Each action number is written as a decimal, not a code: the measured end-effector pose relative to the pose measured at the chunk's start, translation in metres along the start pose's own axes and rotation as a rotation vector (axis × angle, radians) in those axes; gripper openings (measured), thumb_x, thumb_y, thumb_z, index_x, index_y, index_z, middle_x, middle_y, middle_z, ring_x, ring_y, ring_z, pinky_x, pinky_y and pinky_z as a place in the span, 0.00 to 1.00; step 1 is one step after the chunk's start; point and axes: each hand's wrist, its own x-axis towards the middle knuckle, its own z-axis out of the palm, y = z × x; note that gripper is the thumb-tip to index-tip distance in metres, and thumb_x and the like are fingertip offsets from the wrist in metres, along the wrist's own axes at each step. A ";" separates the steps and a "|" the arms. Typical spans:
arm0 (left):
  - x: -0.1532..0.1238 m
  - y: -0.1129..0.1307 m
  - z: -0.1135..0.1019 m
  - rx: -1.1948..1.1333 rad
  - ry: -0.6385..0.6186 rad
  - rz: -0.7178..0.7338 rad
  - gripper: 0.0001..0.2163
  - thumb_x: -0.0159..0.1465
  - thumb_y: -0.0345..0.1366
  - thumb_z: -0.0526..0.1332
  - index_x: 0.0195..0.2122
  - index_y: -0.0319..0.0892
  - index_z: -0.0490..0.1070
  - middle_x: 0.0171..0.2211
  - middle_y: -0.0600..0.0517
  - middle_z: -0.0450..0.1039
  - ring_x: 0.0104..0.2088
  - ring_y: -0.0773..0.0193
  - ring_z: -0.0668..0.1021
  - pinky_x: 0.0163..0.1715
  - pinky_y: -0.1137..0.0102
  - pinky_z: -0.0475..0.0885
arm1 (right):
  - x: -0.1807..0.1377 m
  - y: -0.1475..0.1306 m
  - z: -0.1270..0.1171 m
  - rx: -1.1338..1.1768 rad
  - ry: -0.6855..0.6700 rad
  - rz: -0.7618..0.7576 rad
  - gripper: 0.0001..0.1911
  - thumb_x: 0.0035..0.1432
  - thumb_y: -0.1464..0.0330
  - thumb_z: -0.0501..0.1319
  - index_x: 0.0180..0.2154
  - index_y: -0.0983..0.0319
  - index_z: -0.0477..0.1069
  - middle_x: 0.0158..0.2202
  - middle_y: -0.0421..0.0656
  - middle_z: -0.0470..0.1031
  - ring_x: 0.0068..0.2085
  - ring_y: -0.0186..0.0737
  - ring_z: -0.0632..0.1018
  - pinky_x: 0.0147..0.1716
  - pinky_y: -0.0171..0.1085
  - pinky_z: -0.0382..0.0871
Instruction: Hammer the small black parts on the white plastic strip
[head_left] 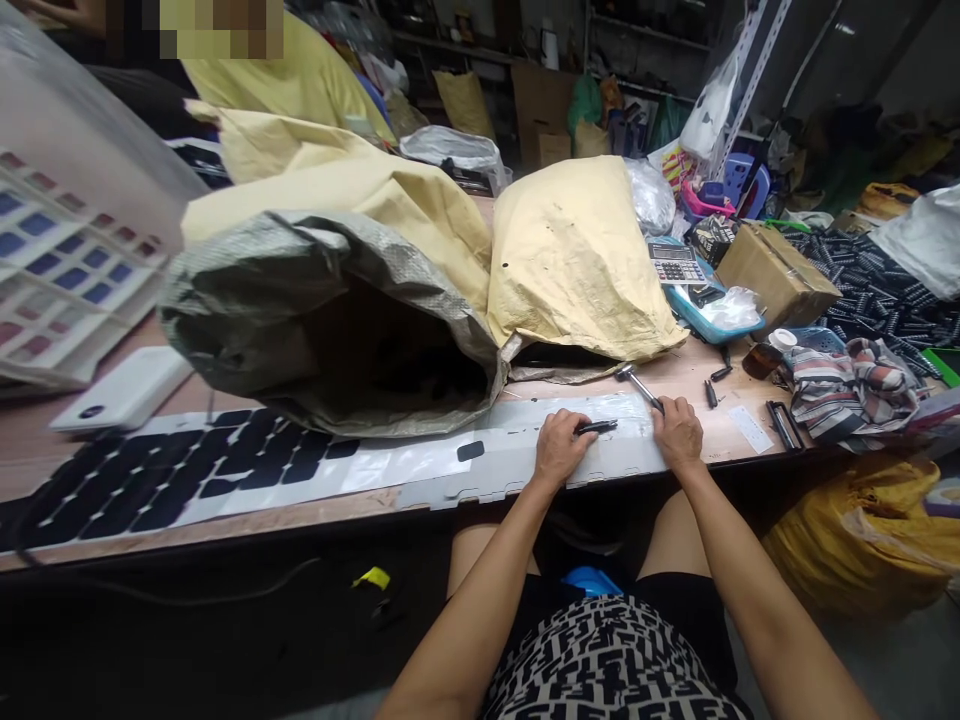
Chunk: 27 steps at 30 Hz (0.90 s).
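Observation:
My left hand is closed around a slim black part, whose tip points to the right; its exact kind is too small to tell. In my right hand is a small hammer with a metal head and a dark grip, the head tilted up and to the left. Both hands are over a grey sheet at the table's front edge. Behind them lies a yellow sack, its dark mouth facing me. A larger sack gapes open to the left, its contents in shadow.
To the right are a blue basket, a calculator, a cardboard box, a striped cloth and many black parts. A white crate stands left. A person in yellow is behind the sacks.

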 end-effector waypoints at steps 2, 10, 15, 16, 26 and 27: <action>0.001 -0.001 0.001 -0.004 -0.003 0.001 0.07 0.61 0.37 0.66 0.40 0.47 0.76 0.38 0.50 0.73 0.42 0.55 0.71 0.45 0.61 0.67 | -0.003 0.002 -0.007 0.110 -0.001 0.058 0.14 0.65 0.65 0.54 0.49 0.59 0.74 0.42 0.46 0.73 0.42 0.42 0.72 0.39 0.37 0.62; 0.003 0.002 0.000 -0.015 -0.028 -0.039 0.08 0.61 0.36 0.66 0.41 0.47 0.77 0.38 0.51 0.72 0.43 0.56 0.70 0.47 0.62 0.66 | -0.064 -0.002 -0.051 0.688 -0.063 0.092 0.20 0.66 0.58 0.53 0.47 0.62 0.76 0.43 0.48 0.79 0.44 0.43 0.78 0.45 0.40 0.71; 0.003 0.004 -0.001 -0.006 -0.036 -0.057 0.08 0.60 0.36 0.66 0.41 0.48 0.78 0.38 0.52 0.72 0.43 0.57 0.70 0.46 0.63 0.66 | -0.095 -0.017 -0.062 0.676 -0.121 -0.003 0.17 0.67 0.60 0.53 0.47 0.60 0.76 0.43 0.46 0.79 0.45 0.42 0.78 0.48 0.39 0.71; 0.003 0.004 -0.001 -0.005 -0.034 -0.055 0.08 0.60 0.36 0.66 0.41 0.48 0.78 0.38 0.52 0.72 0.43 0.57 0.70 0.46 0.63 0.66 | -0.098 -0.018 -0.061 0.667 -0.119 -0.012 0.17 0.67 0.60 0.53 0.47 0.59 0.76 0.43 0.46 0.79 0.45 0.42 0.78 0.48 0.39 0.71; 0.003 0.005 -0.001 -0.025 -0.021 -0.045 0.07 0.60 0.35 0.67 0.41 0.48 0.78 0.38 0.52 0.72 0.43 0.57 0.71 0.45 0.64 0.66 | -0.104 -0.025 -0.056 0.592 -0.123 -0.033 0.17 0.68 0.61 0.52 0.48 0.61 0.75 0.41 0.47 0.78 0.43 0.42 0.78 0.47 0.39 0.72; 0.003 0.006 -0.002 -0.029 -0.021 -0.046 0.07 0.60 0.35 0.67 0.40 0.48 0.78 0.38 0.52 0.73 0.43 0.57 0.71 0.45 0.64 0.66 | -0.103 -0.027 -0.057 0.593 -0.122 -0.037 0.17 0.68 0.61 0.52 0.48 0.61 0.75 0.41 0.47 0.78 0.43 0.42 0.78 0.47 0.39 0.72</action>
